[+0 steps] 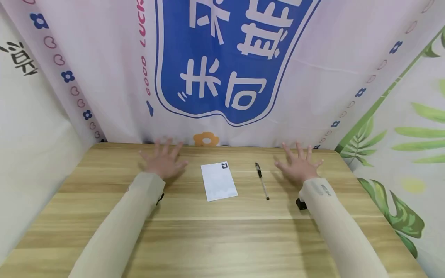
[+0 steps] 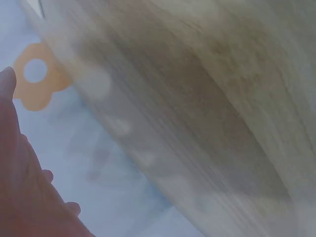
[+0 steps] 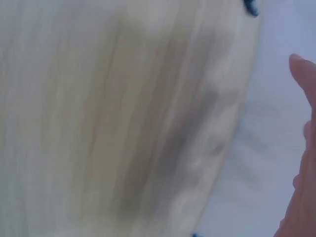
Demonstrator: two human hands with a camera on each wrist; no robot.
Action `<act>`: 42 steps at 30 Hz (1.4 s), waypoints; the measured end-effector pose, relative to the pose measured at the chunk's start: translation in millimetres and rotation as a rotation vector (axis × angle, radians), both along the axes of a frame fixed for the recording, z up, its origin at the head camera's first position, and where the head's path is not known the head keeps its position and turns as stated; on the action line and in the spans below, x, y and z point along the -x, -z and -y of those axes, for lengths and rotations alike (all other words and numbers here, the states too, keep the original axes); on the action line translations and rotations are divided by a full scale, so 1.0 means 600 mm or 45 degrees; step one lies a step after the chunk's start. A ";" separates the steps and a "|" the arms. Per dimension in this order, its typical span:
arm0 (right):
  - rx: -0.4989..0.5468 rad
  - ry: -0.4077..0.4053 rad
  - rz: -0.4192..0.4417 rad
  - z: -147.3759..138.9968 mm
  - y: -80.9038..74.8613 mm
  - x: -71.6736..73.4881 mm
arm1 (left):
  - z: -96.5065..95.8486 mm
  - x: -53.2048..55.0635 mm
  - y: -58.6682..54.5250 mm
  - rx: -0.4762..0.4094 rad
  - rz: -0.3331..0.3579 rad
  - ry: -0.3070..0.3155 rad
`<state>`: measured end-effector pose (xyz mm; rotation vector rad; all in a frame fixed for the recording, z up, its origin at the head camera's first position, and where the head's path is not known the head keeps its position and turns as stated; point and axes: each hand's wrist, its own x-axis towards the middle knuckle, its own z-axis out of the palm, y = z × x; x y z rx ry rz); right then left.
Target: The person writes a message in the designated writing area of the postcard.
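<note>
A small white sheet of paper point(image 1: 219, 182) with a dark printed mark in its top right corner lies on the wooden table point(image 1: 208, 243). To its right lies a pen point(image 1: 262, 181) with a clear barrel and black cap. My left hand point(image 1: 162, 161), fingers spread, is left of the paper near the table's far edge; in the left wrist view its side shows at the left. My right hand point(image 1: 298, 165) is spread out to the right of the pen and holds nothing. Neither hand touches the paper or the pen.
A white printed cloth point(image 1: 118, 77) with a blue lettered panel point(image 1: 222, 77) hangs behind the table's far edge. On the right hangs a cloth with green leaves point(image 1: 410, 216). A plain pale cloth point(image 1: 31, 154) borders the left side.
</note>
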<state>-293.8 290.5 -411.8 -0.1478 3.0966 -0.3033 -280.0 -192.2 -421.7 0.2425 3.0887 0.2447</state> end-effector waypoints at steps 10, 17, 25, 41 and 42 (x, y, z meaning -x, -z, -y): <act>0.322 -0.102 0.006 0.055 -0.026 -0.049 | -0.001 -0.050 -0.020 -0.155 0.030 0.070; 0.492 -0.138 -0.104 0.078 -0.016 -0.078 | -0.015 -0.072 -0.034 -0.377 -0.094 0.096; 0.664 -0.018 -0.040 0.083 -0.021 -0.085 | -0.066 -0.083 -0.037 -0.608 -0.275 -0.019; 0.731 0.199 0.173 0.139 0.006 -0.072 | -0.112 -0.103 -0.017 -0.964 -0.056 0.056; 0.730 0.200 0.177 0.140 0.007 -0.072 | -0.114 -0.103 -0.017 -0.970 -0.040 0.061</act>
